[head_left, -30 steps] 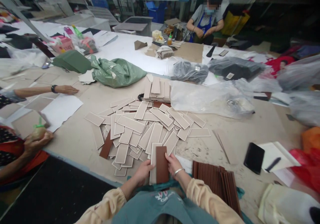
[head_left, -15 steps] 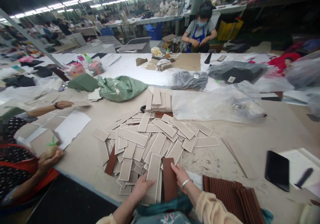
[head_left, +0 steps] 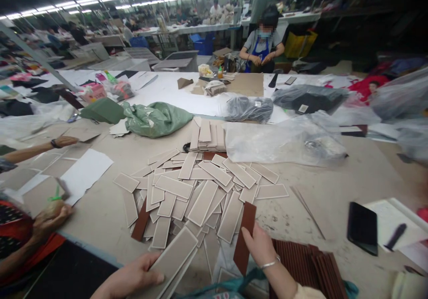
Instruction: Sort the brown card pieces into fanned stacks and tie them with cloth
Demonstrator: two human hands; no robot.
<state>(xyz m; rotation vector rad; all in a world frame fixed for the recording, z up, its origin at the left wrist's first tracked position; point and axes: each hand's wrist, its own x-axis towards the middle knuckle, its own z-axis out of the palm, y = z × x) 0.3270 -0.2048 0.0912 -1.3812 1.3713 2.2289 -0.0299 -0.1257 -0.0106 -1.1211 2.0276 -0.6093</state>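
Observation:
My left hand is closed on a few beige rectangular panels with pale edges, the thumb lying on top. A reddish-brown rectangular panel is pinched in my right hand, which wears a bracelet at the wrist. Ahead of both hands spreads a loose pile of similar beige panels, with a brown one among them at the left. Right beside my right forearm stands a row of brown panels, packed closely together.
A neat beige stack stands behind the pile, between a green bag and clear plastic. A black phone and a pen lie right. A co-worker's hand holds a green-tipped bottle at left; another person sits opposite.
My left hand has moved left and nearer with the beige panels, now tilted. My right hand has shifted right with the brown panel, so the two are farther apart. The view has shifted slightly.

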